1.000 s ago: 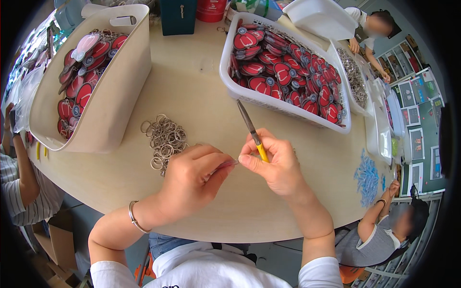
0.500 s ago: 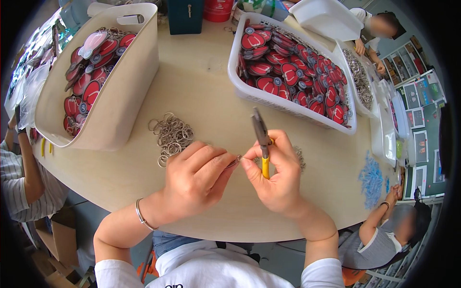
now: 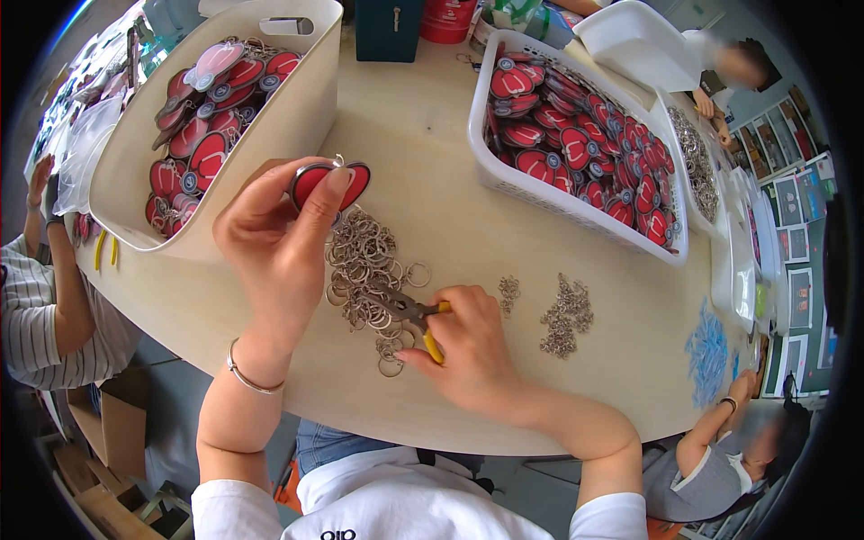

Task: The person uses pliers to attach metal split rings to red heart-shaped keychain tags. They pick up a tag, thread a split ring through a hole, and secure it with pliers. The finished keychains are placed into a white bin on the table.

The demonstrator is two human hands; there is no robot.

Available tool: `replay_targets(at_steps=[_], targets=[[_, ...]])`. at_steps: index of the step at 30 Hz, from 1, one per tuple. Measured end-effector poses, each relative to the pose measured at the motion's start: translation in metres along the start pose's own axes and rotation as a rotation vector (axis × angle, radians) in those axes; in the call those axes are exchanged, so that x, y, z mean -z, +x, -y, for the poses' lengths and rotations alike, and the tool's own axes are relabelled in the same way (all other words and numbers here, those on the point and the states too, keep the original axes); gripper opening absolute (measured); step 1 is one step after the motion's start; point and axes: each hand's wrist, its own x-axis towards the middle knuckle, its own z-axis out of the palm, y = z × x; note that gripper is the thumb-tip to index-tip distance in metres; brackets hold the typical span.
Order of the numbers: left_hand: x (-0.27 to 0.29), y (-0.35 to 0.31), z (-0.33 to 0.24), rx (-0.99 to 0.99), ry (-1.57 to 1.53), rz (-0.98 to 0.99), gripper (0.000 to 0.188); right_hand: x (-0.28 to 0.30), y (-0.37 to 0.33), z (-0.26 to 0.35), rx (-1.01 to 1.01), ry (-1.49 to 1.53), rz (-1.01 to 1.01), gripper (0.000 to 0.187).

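Observation:
Pinched between thumb and fingers of my left hand (image 3: 270, 220) is a red, grey-edged charm (image 3: 310, 183), raised beside the cream bin. A small metal ring stands up from the charm's top edge. My right hand (image 3: 472, 355) is closed round pliers (image 3: 407, 309) with yellow handles, their jaws over a heap of metal key rings (image 3: 364, 247). The handles are spread, and the tip of the jaws lies among the rings. Loose key rings lie close to my right thumb; whether it touches one I cannot tell.
At the left stands a cream bin (image 3: 297, 108) of charms with rings. A white basket (image 3: 576, 223) full of red charms is at the back right. Small metal links (image 3: 565, 315) and blue pieces (image 3: 706, 351) lie to the right. Other people sit around the table.
My hands, earlier together at a small ring, have parted. The left has risen up and left with the charm; the right has lowered the pliers left to the key rings.

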Motion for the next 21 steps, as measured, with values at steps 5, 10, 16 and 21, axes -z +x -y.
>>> replay_targets(at_steps=[5,10,16,21], targets=[[-0.002,-0.007,0.000,-0.028,0.076,0.086,0.009,0.006,0.005,-0.003,-0.113,-0.060,0.061,0.021],[-0.014,-0.021,0.006,-0.115,0.190,0.313,0.009,0.031,0.008,-0.024,-0.205,0.080,0.084,0.020],[-0.019,-0.037,0.005,-0.192,0.170,0.400,0.014,0.074,0.014,-0.021,-0.295,0.125,-0.013,0.018],[-0.023,-0.043,0.007,-0.289,0.153,0.481,0.020,0.091,0.011,-0.016,-0.219,0.241,-0.150,0.017]])
